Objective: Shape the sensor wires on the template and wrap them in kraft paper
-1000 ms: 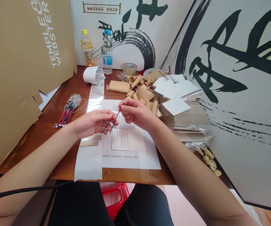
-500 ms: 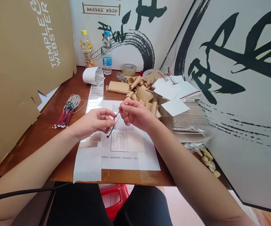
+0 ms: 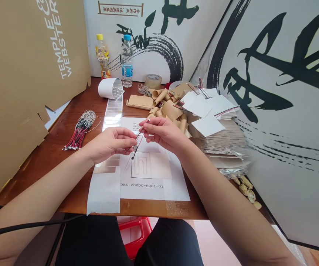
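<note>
Thin red-and-black wire lead [image 3: 137, 142] | pinched upright-slanted between left hand [image 3: 111, 145] and right hand [image 3: 163, 135], both close together | above white printed paper template [image 3: 148, 191] | bundled red-and-black wire leads [image 3: 78, 133] lie left on brown wooden table [image 3: 73, 194]

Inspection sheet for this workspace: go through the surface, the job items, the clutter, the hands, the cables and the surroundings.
Surface: wooden table, reddish-brown.
Job items: printed sheet marked DRS-206DC-E001-01 under the hands; label strip beside it.
Clutter: rolled kraft paper pieces, white cards, two bottles, tape roll.
Hands: left hand and right hand hold a thin dark wire in their fingers.
Cables: bundle of red and black wires left of the sheet; black cable across the lap.
Surroundings: cardboard panel on the left, calligraphy board on the right, red stool below.
</note>
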The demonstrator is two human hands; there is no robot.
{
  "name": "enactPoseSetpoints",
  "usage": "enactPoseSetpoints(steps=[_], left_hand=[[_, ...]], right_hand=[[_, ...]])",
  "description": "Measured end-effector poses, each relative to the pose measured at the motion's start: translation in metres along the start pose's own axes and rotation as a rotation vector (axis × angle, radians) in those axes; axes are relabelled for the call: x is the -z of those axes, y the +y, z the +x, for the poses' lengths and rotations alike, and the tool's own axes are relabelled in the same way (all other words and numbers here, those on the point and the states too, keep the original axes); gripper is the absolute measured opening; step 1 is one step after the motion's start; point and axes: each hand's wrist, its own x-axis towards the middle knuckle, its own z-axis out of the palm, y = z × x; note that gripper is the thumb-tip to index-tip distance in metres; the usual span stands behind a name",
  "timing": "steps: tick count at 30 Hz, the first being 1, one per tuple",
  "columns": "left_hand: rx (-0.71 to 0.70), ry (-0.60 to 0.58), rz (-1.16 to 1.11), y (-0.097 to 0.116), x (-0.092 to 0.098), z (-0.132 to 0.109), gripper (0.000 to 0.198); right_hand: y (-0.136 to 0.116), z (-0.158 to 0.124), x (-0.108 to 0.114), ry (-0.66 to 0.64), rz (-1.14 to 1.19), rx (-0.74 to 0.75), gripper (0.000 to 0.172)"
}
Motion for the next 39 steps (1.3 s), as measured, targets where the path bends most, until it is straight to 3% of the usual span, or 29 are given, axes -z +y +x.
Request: enactPoseSetpoints(steps=[8, 15, 20, 23, 27, 29, 32, 39], left_hand=[[-0.022, -0.08, 0.008, 0.003, -0.002, -0.005, 0.042], [-0.16, -0.169, 0.218, 0.002, -0.001, -0.007, 0.018], [-0.345, -0.039, 0.432, 0.001, -0.009, -0.009, 0.025], [-0.541, 0.065, 0.65, -0.003, -0.012, -0.008, 0.029], [-0.798, 0.086, 0.897, -0.009, -0.012, -0.006, 0.013], [-0.856, 0.106, 0.933, -0.011, -0.012, -0.006, 0.005], [-0.945, 0.123, 0.976, -0.012, -0.012, -0.007, 0.009], [-1.291, 0.162, 1.0, -0.015, -0.015, -0.005, 0.007]], right_hand=[[-0.01, -0.004, 0.004, 0.046, -0.012, -0.065, 0.033], [-0.022, -0.008, 0.012, 0.001, 0.052, -0.248, 0.024], [-0.026, -0.008, 0.01, 0.073, 0.03, -0.302, 0.011], [-0.026, -0.01, 0.009, 0.103, 0.025, -0.3, 0.01], [-0.024, -0.011, 0.005, 0.065, 0.047, -0.31, 0.013], [-0.023, -0.011, 0.002, 0.046, 0.049, -0.328, 0.013], [-0.022, -0.011, -0.002, 0.047, 0.038, -0.358, 0.015], [-0.019, -0.011, -0.001, 0.023, 0.021, -0.385, 0.01]])
